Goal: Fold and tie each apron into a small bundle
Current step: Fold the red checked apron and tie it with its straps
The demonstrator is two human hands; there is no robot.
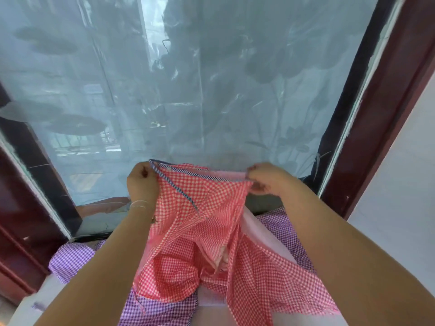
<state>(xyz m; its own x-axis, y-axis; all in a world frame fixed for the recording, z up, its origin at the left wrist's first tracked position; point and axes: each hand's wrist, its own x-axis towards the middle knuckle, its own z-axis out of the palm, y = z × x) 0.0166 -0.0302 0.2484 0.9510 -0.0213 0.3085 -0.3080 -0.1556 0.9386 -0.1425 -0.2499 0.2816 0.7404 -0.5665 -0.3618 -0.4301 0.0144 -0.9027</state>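
Head view. I log the window (188, 90) first: it fills the upper frame, covered by a translucent grey-blue sheet printed with leaf and flower shapes. Dark red-brown frame (395, 102) down both sides; pale wall (412, 184) at far right.

Red apron (202, 208): red-and-white gingham, held up in front of the window's lower edge, top edge stretched roughly level between both hands. The cloth hangs down crumpled, with a paler pink reverse side showing along the right fold. A blue-and-white striped trim or tie (179, 191) runs along the top edge and slants down across the front.

Purple cloth (73, 260): purple-and-white gingham, lying on the white surface (42, 297) below, partly under the red apron; more of it shows at right.

Left hand (142, 182): fingers curled, gripping the apron's top left corner. Right hand (263, 178): fingers pinching the top right corner.

I can read no labels or writing.
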